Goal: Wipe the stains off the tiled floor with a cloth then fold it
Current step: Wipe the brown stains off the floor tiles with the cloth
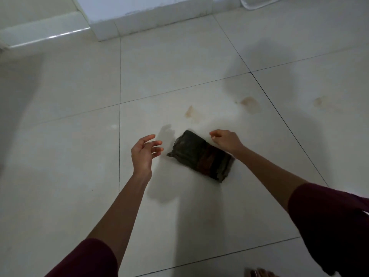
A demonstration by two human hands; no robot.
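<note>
A dark cloth (pixel 201 155) with green and reddish stripes lies folded into a small rectangle on the pale tiled floor (pixel 79 176). My left hand (pixel 144 151) hovers just left of it, palm turned inward, fingers relaxed and spread, holding nothing. My right hand (pixel 226 140) hangs over the cloth's far right edge with fingers loosely curled, holding nothing. Brownish stains mark the tiles beyond the cloth: one stain (pixel 192 112) just above it, a second stain (pixel 249 102) farther right, a third stain (pixel 319 101) at the far right.
A white wall corner (pixel 111 19) rises at the top, with a glossy tiled step (pixel 46 35) to its left. A white curved object (pixel 253 3) sits at the top right. Toes of a foot (pixel 259 273) show at the bottom edge.
</note>
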